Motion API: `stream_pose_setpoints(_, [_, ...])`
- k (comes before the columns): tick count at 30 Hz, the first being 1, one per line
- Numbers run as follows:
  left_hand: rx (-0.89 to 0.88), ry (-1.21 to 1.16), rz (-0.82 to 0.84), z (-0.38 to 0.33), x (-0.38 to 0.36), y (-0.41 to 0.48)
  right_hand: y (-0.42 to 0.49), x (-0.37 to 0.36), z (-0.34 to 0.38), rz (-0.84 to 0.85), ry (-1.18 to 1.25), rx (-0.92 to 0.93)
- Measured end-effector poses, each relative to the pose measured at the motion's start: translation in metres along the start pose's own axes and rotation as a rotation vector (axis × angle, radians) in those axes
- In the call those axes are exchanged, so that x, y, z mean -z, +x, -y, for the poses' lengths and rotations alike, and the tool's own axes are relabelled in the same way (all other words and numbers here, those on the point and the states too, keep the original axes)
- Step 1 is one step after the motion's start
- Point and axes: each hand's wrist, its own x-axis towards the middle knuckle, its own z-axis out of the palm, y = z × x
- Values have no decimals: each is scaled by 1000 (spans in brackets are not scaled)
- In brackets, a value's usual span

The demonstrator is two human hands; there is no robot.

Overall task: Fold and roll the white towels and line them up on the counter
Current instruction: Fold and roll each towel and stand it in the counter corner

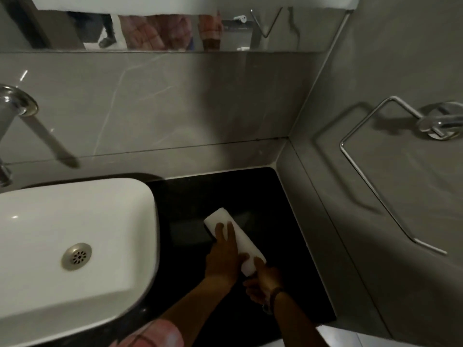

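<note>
towels: one rolled towel (234,242) on counter (263,196); hands: two, left hand (221,256), right hand (264,284), touching it

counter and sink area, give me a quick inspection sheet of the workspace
surface: black counter, dark and glossy, wedged between the sink and the wall corner
job's things: one rolled white towel lying at an angle on the counter; no other towels seen on it
clutter: nothing seen
grippers: left hand flat on the towel, fingers spread over the roll; right hand gripping its near end
cables: nothing seen
surroundings: white sink on the left with a metal drain, tap above it, mirror along the back wall, empty metal towel ring on the right wall
</note>
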Motion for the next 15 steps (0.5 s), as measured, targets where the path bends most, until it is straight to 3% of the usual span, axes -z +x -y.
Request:
stream_pose_setpoints(7, [-253,-110,144,-57,25,83,26,4,48,-26,431,-5])
stream_pose_setpoints(15, [-293,-68,224,-132,32,197,98,36,132,-45,708,38])
